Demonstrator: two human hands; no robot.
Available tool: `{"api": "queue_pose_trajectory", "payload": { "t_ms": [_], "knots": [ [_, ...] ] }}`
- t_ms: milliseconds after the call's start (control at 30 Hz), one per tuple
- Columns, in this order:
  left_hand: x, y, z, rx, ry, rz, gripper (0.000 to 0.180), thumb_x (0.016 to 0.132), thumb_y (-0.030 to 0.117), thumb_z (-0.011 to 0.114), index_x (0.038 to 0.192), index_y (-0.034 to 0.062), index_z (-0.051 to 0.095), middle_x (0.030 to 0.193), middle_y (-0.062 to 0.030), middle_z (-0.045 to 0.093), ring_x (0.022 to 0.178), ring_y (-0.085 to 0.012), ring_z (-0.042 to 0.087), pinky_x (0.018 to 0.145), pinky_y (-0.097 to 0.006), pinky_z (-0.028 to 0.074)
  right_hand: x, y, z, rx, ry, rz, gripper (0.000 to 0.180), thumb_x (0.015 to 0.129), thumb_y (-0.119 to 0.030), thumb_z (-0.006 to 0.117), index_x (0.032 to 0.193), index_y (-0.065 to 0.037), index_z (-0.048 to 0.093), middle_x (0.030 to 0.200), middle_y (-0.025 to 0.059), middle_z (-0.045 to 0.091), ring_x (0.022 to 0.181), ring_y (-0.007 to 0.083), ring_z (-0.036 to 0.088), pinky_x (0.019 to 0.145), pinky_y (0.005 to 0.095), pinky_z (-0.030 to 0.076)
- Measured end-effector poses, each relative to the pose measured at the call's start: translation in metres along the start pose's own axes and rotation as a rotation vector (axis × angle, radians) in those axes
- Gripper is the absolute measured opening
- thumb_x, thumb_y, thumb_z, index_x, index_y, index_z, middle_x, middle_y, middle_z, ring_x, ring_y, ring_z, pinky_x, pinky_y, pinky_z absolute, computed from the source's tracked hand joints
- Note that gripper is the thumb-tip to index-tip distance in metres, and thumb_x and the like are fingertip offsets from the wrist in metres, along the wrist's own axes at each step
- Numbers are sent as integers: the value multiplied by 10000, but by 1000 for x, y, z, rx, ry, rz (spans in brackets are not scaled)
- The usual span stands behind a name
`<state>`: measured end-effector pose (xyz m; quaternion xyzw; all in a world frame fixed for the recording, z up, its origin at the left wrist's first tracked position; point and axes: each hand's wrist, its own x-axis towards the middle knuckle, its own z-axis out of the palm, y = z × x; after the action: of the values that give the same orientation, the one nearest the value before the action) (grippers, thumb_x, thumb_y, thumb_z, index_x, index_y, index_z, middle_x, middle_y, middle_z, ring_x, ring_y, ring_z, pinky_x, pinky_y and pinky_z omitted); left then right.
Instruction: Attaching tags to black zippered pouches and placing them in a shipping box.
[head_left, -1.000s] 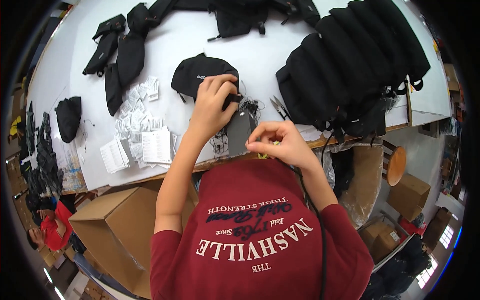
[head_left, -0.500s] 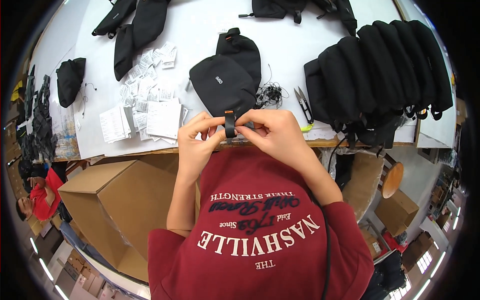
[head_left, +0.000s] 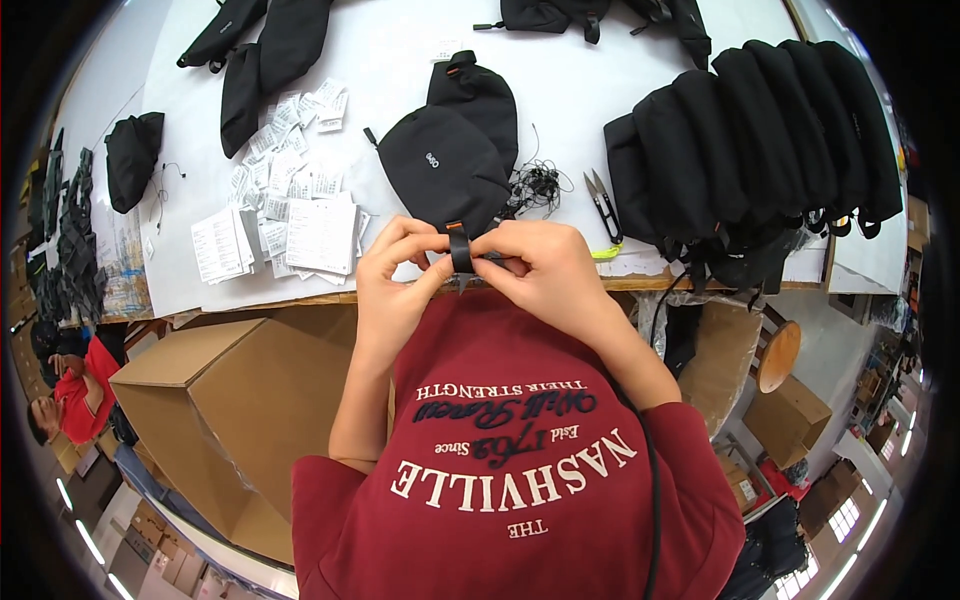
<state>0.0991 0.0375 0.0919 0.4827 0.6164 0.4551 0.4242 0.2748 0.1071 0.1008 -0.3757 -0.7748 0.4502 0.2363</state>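
A black fabric bag (head_left: pixel 445 165) lies on the white table in front of me, its near end at the table edge. From that end a black webbing strap (head_left: pixel 460 250) with a small orange tab runs between my hands. Thumb and fingers of my left hand (head_left: pixel 400 270) pinch the strap from the left. On the other side my right hand (head_left: pixel 540 262) is closed at the strap, a dark end showing between its fingertips; its exact grip is partly hidden. A tangle of black cords (head_left: pixel 537 188) lies just beyond my right hand.
Snips (head_left: pixel 602 207) with a yellow-green tie lie right of the cords, beside a row of stacked black bags (head_left: pixel 750 150). Left are white paper slips (head_left: pixel 320 236) and more black bags (head_left: pixel 135 160). A large cardboard box (head_left: pixel 220 400) stands below the table edge; a person in red (head_left: pixel 85 390) is far left.
The view has shifted slightly. Both hands stay at the strap with small finger movements, and a zipper pull now shows at the bag's left edge.
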Motion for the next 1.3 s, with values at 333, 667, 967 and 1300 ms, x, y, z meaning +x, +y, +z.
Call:
{"api": "queue_pose_trajectory", "payload": {
  "t_ms": [333, 667, 967, 1300],
  "knots": [
    [-4, 13, -4, -189, 255, 58, 63, 810, -36, 643, 866, -16, 622, 976, -69, 599, 771, -96, 528, 708, -225, 423, -5, -4, -17, 652, -16, 280, 123, 873, -71, 656, 968, -52, 579, 649, -61, 532, 547, -16, 397, 503, 171, 288],
    [-9, 28, 4, -493, -3, -113, 74, 873, 0, 616, 945, -11, 604, 748, -6, 578, 612, -26, 469, 560, -176, 362, -12, -12, -29, 952, 1, 206, 105, 919, -36, 560, 1006, -22, 503, 831, 52, 580, 758, 122, 592, 682, 240, 458],
    [-7, 37, 18, -285, -26, -131, 66, 827, 17, 684, 887, 7, 657, 586, 94, 392, 530, 6, 306, 486, -177, 209, -14, -17, -27, 1026, -114, 191, 138, 978, -46, 456, 1112, -14, 445, 855, 52, 547, 777, 100, 537, 747, 234, 433],
    [-6, 40, 20, -164, -4, -86, 57, 808, 14, 690, 860, 14, 665, 547, 84, 376, 510, 5, 318, 474, -179, 232, -15, -12, -19, 861, -75, 188, 132, 957, -21, 461, 1088, -19, 461, 797, 30, 531, 745, 81, 517, 698, 221, 425]
  ]
}}
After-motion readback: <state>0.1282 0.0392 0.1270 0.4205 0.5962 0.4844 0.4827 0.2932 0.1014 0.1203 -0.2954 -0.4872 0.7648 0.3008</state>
